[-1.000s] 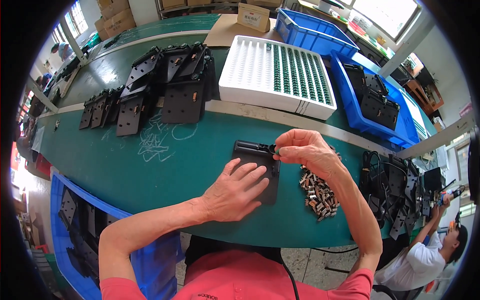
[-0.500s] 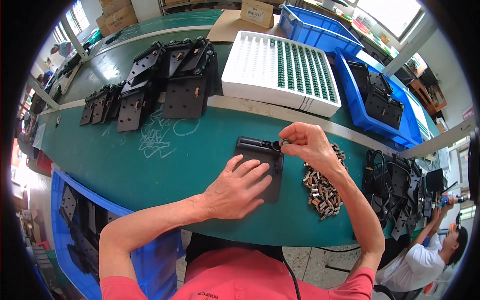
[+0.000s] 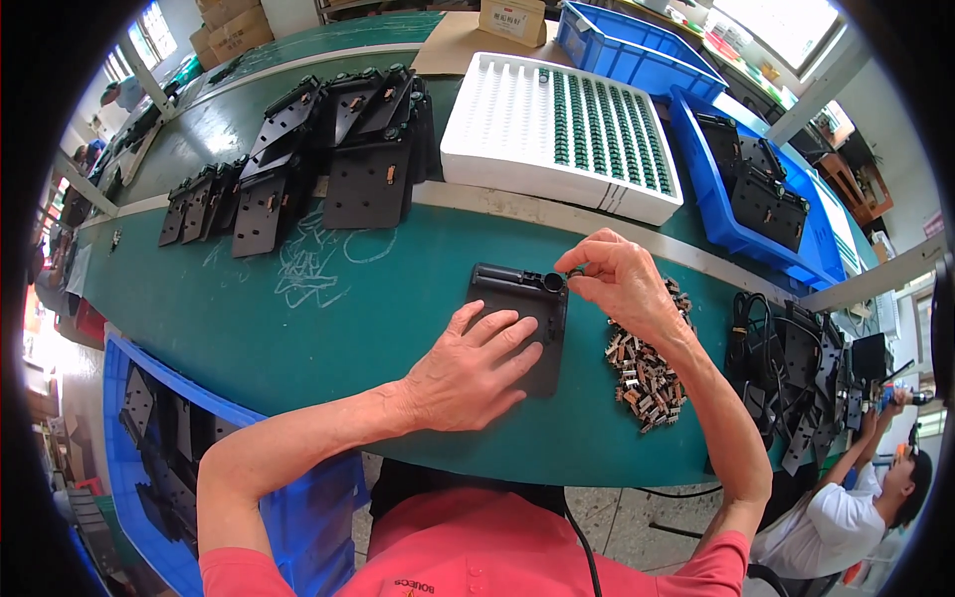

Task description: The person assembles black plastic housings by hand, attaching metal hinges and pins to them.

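Observation:
A black plastic panel (image 3: 545,370) lies on the green table in front of me, with a round socket (image 3: 553,284) at its far right corner. My left hand (image 3: 476,370) rests on the panel, palm down with its fingers spread. Just right of the socket, my right hand (image 3: 629,291) pinches a small dark round part (image 3: 575,273) between thumb and forefinger. The fingertips mostly cover that part. Close by my right forearm is a heap of small metal-and-brown switch-like pieces (image 3: 647,383).
A white foam tray (image 3: 497,164) holds rows of small green round parts. Finished-looking black panels (image 3: 366,184) stack at the far left. Blue crates stand at back right (image 3: 716,224) and near left (image 3: 234,403). Black cables and panels (image 3: 796,348) lie right, near a seated person (image 3: 846,517).
My right hand has turned slightly and shifted a little away from the socket, now hiding more of the round part. My left hand stays on the panel.

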Tool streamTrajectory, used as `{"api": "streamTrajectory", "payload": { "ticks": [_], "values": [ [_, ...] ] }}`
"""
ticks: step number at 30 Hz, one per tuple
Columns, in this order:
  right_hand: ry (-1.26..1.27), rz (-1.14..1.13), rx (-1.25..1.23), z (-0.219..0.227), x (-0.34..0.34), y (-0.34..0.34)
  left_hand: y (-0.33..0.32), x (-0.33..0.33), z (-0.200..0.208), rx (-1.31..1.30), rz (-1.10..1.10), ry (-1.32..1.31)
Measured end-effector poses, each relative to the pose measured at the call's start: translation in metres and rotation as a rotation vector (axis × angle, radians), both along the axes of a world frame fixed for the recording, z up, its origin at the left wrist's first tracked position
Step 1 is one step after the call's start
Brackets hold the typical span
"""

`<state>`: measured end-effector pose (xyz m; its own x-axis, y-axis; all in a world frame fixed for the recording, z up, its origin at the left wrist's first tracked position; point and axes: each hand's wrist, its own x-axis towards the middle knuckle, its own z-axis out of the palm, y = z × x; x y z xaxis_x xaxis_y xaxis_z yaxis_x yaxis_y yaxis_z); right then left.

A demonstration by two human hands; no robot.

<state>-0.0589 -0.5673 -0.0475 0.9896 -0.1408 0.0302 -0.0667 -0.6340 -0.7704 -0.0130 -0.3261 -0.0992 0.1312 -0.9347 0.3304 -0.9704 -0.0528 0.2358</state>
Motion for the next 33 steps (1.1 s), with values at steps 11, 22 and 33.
{"api": "streamTrajectory", "payload": {
  "ticks": [11, 22, 33],
  "values": [
    [0.058, -0.038, -0.119, 0.003, 0.0, 0.004, 0.0, 0.0, -0.001, 0.001, 0.002, 0.008],
    [-0.033, 0.08, -0.185, -0.002, -0.001, 0.006, 0.0, 0.0, 0.0, -0.002, 0.011, 0.011],
    [-0.061, 0.115, -0.277, -0.015, 0.007, 0.012, 0.0, -0.001, 0.0, -0.019, 0.011, 0.013]
  ]
}}
